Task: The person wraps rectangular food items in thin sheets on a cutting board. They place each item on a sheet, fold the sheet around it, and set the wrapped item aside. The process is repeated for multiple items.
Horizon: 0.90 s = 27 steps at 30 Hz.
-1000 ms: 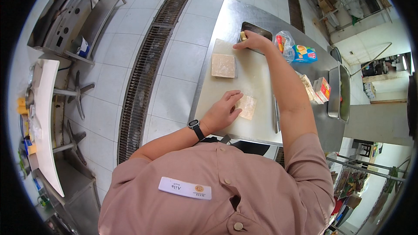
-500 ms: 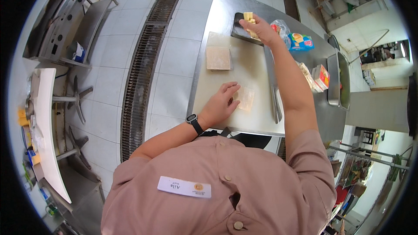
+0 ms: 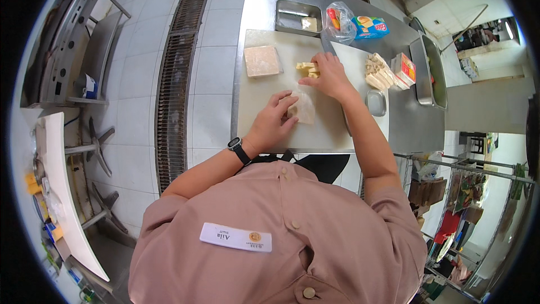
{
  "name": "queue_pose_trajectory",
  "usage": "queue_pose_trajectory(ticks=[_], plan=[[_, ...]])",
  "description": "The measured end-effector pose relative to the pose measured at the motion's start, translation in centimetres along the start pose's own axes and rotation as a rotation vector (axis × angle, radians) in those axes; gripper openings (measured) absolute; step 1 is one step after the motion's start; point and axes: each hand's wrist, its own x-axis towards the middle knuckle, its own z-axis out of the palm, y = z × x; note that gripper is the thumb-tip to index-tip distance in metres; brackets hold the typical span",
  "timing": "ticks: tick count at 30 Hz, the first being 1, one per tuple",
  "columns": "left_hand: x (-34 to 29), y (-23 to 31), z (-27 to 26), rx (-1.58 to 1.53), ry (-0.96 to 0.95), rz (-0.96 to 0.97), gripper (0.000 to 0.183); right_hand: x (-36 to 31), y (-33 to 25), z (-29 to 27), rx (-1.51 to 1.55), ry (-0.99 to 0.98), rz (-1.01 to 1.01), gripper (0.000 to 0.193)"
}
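My right hand (image 3: 331,76) is closed on several pale yellow cheese sticks (image 3: 307,67), held over the cutting board (image 3: 256,121). One thin, translucent square wrapper (image 3: 305,111) lies on the board just below them. At its left edge my left hand (image 3: 274,117) rests with thumb and fingers apart. Beyond my left hand sits a stack of square wrappers (image 3: 262,61). A metal tray (image 3: 281,23) at the board's far end has a small pale piece (image 3: 309,23) inside.
Right of the board are a clear plastic bag (image 3: 341,25), a blue box (image 3: 371,27), pale cut sticks (image 3: 378,71), a red-and-white carton (image 3: 404,70) and a small dish (image 3: 376,103). A deep steel pan (image 3: 423,73) stands at the steel table's (image 3: 402,129) right edge.
My right hand has come back from the metal tray toward the wrapper, carrying the cheese sticks. My left hand stays by the wrapper. The whole view has shifted slightly.
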Motion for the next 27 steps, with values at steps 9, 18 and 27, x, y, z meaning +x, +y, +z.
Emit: queue_pose_trajectory(ticks=[9,18,27], plan=[[-0.5,-0.7,-0.1,-0.043,-0.058,0.054,0.052,-0.5,2.3,0.2,0.4,0.02,-0.049,0.033],[-0.2,-0.9,0.0,0.175,0.017,0.267,0.034,0.1,0.8,-0.3,0.142,0.062,-0.024,0.023],[0.0,-1.1,-1.0,0.335,0.031,0.35,0.021,-1.6,0.8,-1.7,0.238,0.282,0.11,0.026]])
